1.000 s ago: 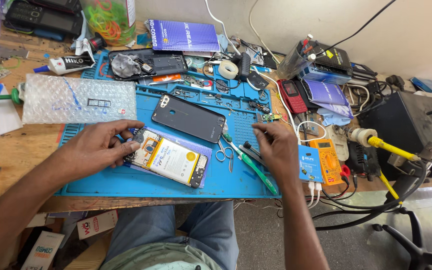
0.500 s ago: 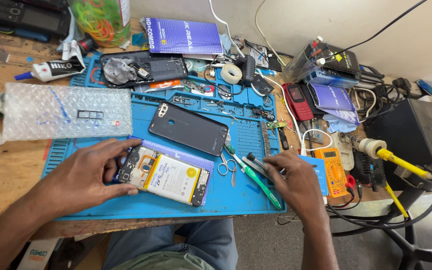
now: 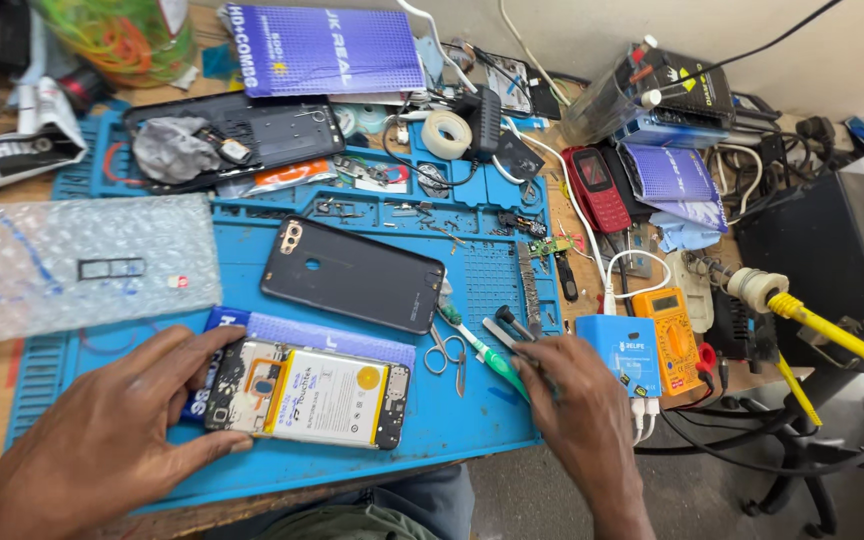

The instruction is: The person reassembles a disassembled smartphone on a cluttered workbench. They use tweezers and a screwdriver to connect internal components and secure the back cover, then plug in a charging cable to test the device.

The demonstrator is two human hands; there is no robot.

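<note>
A: Where is the opened phone (image 3: pixel 307 392)?
B: Under your left hand (image 3: pixel 117 440), whose spread fingers press its near end to the blue mat (image 3: pixel 452 440).
A: And the step?
B: Tool pick-up: your right hand (image 3: pixel 577 410) closes on tweezers (image 3: pixel 508 330) beside the green screwdriver (image 3: pixel 482 350). Next likely calls for a fine tip at the board.

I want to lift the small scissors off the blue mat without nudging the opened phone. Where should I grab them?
Probably take the scissors by the finger loops, from above. They lie flat on the blue mat, loops toward the dark back cover, blades toward the near edge. The opened phone lies left; green-handled tool right.
</note>
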